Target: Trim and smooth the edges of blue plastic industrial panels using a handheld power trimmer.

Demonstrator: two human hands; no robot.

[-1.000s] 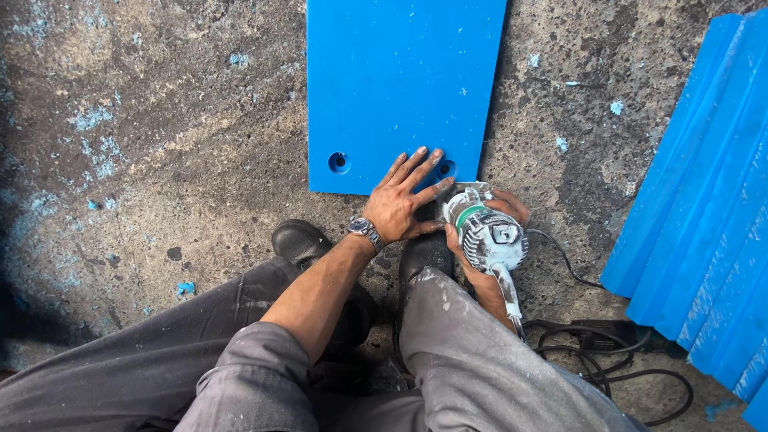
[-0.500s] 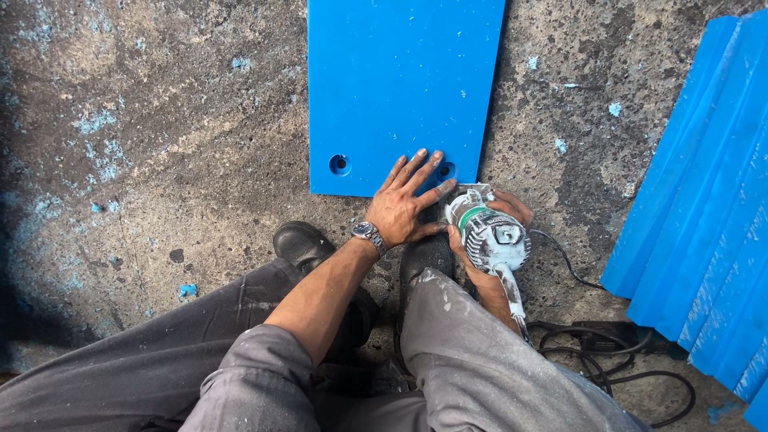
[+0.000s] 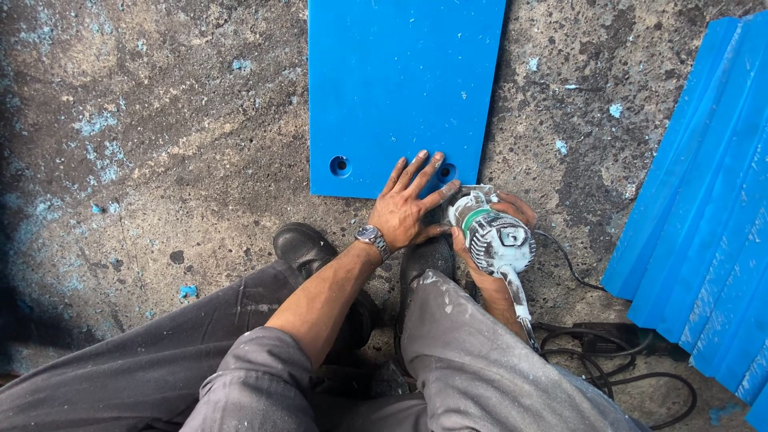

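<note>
The left hand (image 3: 408, 210) lies flat, fingers spread apart, pressing on the near right corner of a blue panel (image 3: 400, 88) that rests on the concrete floor (image 3: 160, 144); it grips nothing. The panel runs from the far edge of the view to just beyond the person's feet, with one drilled hole (image 3: 340, 166) near its near left corner and a second hole (image 3: 446, 171) partly covered by the fingertips. The right hand (image 3: 488, 240) is closed around the body of a grey-and-green power tool (image 3: 494, 236), held just right of the panel's near right corner; whether the tool's head touches the panel cannot be told. A black cable (image 3: 608, 360) coils on the floor at near right. Blue corrugated sheets (image 3: 704, 224) lie at the right. Black shoes (image 3: 308, 244) stand near the panel's near edge.
</note>
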